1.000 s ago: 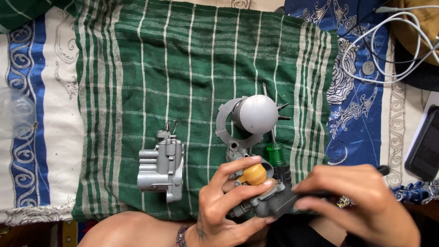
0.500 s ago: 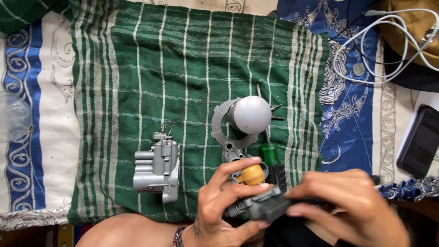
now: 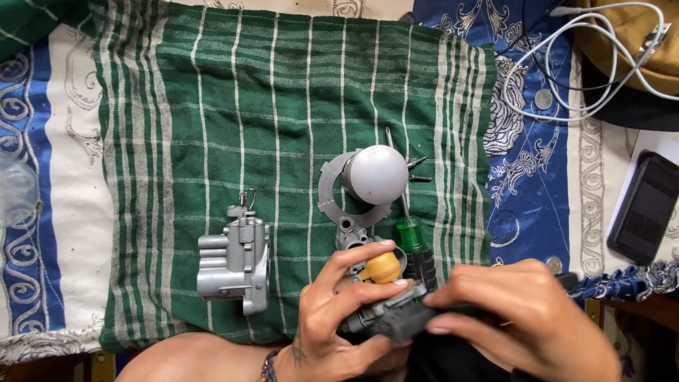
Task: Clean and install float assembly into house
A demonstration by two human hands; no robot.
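Observation:
My left hand (image 3: 338,315) and my right hand (image 3: 520,318) together grip a dark grey mechanical part (image 3: 396,318) with a yellow knob (image 3: 382,267), low in the middle of the view. Just behind them lies a screwdriver with a green and black handle (image 3: 412,244). A grey metal carburettor-like body (image 3: 233,260) rests on the green checked cloth (image 3: 269,120) left of my hands. A grey dome-shaped cap (image 3: 377,175) on a flat grey ring (image 3: 329,194) sits above my hands, with small screws (image 3: 417,170) beside it.
The cloth lies on a blue and white patterned bedsheet (image 3: 42,177). A black phone (image 3: 647,209) is at the right edge. A white cable (image 3: 566,71) coils at the upper right beside a brown bag (image 3: 636,42). Coins (image 3: 543,99) rest on the sheet.
The view has shifted slightly. My hands stay closed on the dark part, with little change in their grip.

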